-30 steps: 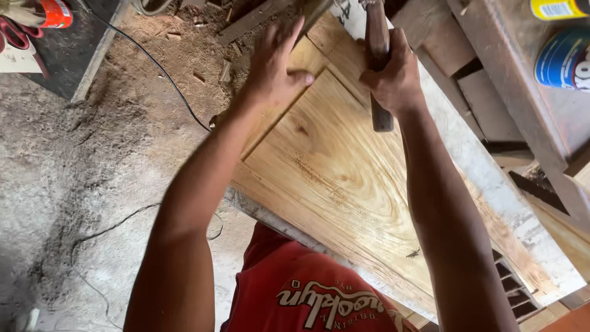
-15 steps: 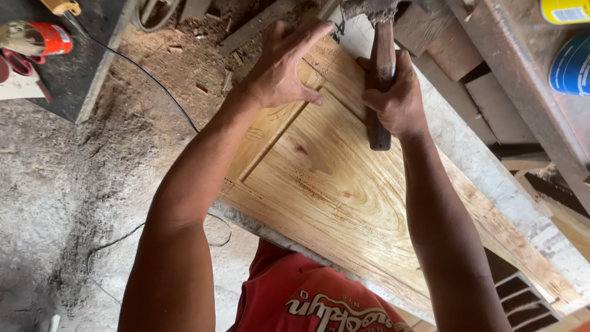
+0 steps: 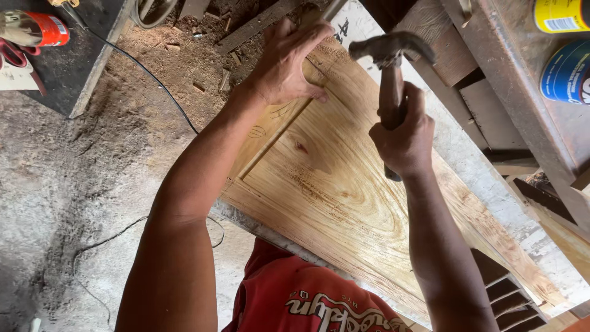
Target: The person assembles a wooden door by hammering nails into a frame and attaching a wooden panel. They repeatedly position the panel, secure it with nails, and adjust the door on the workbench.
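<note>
A woodworking shop. Sawdust and wood chips (image 3: 184,67) cover the concrete floor (image 3: 67,203), with offcuts scattered near the top. A framed wooden panel (image 3: 332,184), pale with strong grain and pencil marks, lies on a rough, paint-flecked surface (image 3: 485,184). The right hand (image 3: 402,138) grips a claw hammer (image 3: 390,67) above it; the left hand (image 3: 286,61) rests on the panel's far edge. A black power cable (image 3: 153,80) runs across the floor. Tins (image 3: 565,43) stand on a worn wooden shelf (image 3: 516,80) at upper right.
</note>
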